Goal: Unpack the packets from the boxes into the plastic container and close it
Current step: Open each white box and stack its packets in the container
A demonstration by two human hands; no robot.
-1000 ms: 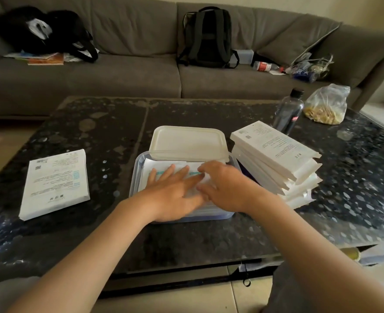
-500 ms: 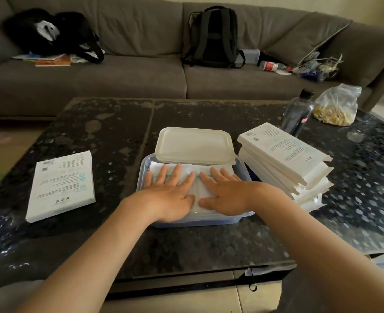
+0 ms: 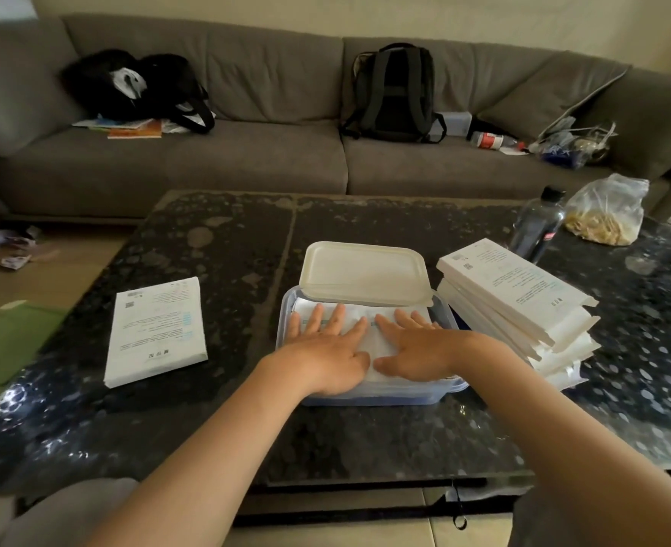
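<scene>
The left hand (image 3: pixel 326 349) and right hand (image 3: pixel 413 349) are lying flat side by side, fingers straight and slightly spread, pressing on the white packets (image 3: pixel 383 313) filling the container (image 3: pixel 405 397). It is sitting mid-table (image 3: pixel 215 436), between a lone box (image 3: pixel 156 329) and a stack of boxes (image 3: pixel 515 305). Its lid (image 3: pixel 365 274) is resting over the far edge. The hands are hiding most of the packets, and their print is unreadable.

We find a dark speckled table (image 3: pixel 207 246), its top glossy and blotched toward the far edge. Directly on it we note a clear plastic container (image 3: pixel 385 398) at centre, one flat white box (image 3: pixel 156 329) well to its left, and an uneven stack of white boxes (image 3: pixel 515 302) just beside its right. At the far right corner, a dark bottle (image 3: pixel 537 227) stands beside a clear bag (image 3: pixel 606 215).
</scene>
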